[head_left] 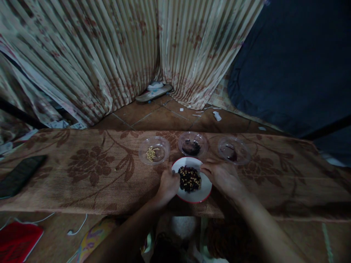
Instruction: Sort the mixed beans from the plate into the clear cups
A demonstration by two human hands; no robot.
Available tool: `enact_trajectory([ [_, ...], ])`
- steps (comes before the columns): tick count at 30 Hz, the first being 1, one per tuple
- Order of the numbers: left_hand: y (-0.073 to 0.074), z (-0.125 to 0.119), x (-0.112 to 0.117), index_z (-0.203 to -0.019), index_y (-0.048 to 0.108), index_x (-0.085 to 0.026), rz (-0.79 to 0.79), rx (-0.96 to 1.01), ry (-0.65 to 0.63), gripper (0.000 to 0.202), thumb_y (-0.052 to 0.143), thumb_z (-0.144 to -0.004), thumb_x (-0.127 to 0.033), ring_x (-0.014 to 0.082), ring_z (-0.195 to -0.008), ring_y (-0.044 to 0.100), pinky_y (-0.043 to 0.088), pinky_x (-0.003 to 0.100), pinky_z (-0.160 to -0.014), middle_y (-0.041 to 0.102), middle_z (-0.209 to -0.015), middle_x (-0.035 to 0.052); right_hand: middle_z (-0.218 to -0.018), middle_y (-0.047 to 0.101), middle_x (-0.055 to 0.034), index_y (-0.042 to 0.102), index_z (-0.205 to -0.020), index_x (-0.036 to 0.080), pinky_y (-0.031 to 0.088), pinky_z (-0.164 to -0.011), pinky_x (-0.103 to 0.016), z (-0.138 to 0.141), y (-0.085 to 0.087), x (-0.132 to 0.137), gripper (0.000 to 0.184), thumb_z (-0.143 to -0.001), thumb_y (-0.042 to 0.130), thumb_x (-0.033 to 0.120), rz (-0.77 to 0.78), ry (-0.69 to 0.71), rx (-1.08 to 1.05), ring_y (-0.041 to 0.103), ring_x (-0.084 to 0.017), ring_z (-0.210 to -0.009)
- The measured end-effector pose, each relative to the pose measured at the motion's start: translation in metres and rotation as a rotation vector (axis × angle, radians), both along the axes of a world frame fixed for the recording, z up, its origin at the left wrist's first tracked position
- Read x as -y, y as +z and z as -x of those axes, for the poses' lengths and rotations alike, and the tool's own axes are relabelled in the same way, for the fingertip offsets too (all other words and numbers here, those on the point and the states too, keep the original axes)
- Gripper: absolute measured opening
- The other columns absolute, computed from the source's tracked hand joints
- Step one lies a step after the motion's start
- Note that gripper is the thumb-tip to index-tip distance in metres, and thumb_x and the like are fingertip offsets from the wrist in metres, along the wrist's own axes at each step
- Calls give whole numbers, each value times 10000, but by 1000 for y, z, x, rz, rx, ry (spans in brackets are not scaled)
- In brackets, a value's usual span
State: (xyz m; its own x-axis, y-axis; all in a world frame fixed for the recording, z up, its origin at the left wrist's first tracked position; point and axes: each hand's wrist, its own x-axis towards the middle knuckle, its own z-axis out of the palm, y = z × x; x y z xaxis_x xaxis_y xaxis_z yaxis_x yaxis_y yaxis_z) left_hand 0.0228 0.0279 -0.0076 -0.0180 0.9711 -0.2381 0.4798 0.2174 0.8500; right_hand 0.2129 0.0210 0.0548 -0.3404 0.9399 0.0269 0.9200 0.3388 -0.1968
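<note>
A white plate with a red rim (206, 190) sits at the front edge of the table, holding a mixed heap of dark and pale yellow beans or seeds (189, 179). My left hand (168, 184) grips the plate's left rim, thumb on top. At the upper right of the plate, my right hand (221, 177) is closed in a pinch on a thin pale utensil (196, 167), whose exact kind is too blurred to tell. Behind the plate are three clear plastic bowls: one (163, 147) with pale yellow grains, one (203, 138) with dark ones, one (243, 149) with some dark reddish pieces.
A brown flowered cloth (109, 186) covers the long narrow table. A dark phone (20, 175) lies at its left end. Beyond are striped curtains (131, 47), a skateboard (153, 94) on the tiled floor and a dark blue covered thing (296, 73).
</note>
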Motion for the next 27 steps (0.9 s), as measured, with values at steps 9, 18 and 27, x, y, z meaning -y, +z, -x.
enact_trajectory([
  [9, 0, 0, 1, -1127, 534, -104, -15, 28, 10, 438, 425, -704, -70, 150, -729, 637, 487, 222, -683, 691, -794, 45, -755, 627, -10, 657, -752, 207, 300, -593, -239, 0, -1, 0, 255, -880, 454, 296, 8, 16, -17, 554, -128, -697],
  [18, -3, -1, -2, -1127, 542, -103, -19, 30, 17, 464, 435, -679, -50, 160, -692, 635, 483, 227, -650, 693, -751, 44, -774, 644, -8, 665, -797, 223, 320, -605, -238, -1, -1, 0, 232, -879, 455, 277, 12, 7, -34, 577, -139, -726],
  [27, -2, 2, 0, -1097, 566, -122, -41, 59, 11, 436, 444, -683, -65, 158, -751, 637, 480, 239, -721, 702, -825, 48, -825, 693, -12, 689, -817, 242, 413, -642, -243, -14, 5, -2, 226, -855, 490, 342, -11, -50, -249, 610, -148, -716],
])
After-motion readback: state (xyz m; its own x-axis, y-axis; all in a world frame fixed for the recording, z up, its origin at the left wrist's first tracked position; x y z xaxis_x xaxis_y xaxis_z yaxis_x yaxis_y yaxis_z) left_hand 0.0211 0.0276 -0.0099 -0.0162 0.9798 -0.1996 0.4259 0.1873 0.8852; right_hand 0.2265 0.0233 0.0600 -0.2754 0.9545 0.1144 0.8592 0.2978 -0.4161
